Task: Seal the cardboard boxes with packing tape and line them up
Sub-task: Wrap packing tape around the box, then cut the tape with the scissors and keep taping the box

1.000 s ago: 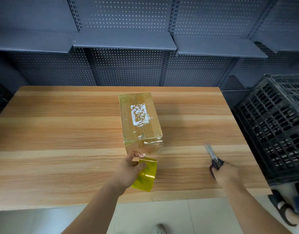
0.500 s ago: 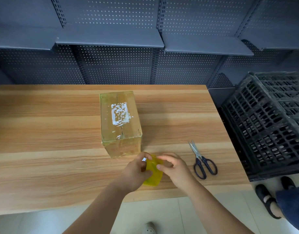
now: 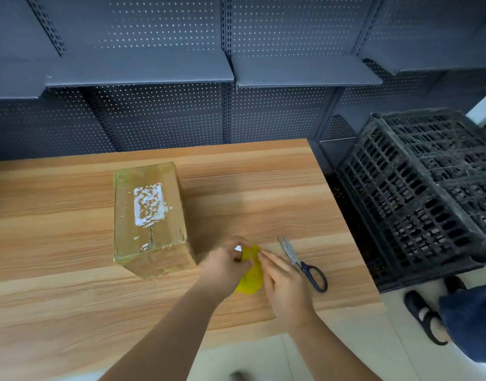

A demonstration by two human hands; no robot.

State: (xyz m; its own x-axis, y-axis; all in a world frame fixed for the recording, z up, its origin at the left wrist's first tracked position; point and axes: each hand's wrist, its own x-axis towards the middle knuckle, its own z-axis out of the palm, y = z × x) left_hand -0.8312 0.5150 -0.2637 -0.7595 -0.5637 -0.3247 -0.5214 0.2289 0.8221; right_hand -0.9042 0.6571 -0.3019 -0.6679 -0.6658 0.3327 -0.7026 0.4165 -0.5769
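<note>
A cardboard box (image 3: 150,215) wrapped in glossy yellowish tape stands on the wooden table (image 3: 57,298), a torn white label patch on its top. Just right of the box's near corner, my left hand (image 3: 226,266) grips a yellow roll of packing tape (image 3: 251,274). My right hand (image 3: 284,284) touches the roll's right side, its fingertips on the upper rim. Both hands hide most of the roll.
Blue-handled scissors (image 3: 305,264) lie on the table right of my right hand. A black plastic crate (image 3: 428,193) stands off the table's right edge. Another person's shoe and trouser leg (image 3: 456,320) are at the lower right. Grey perforated shelving (image 3: 165,72) lines the back.
One second ago my right hand held the scissors; it set them down and came to the tape roll. The camera view has swung right, so the box appears further left.
</note>
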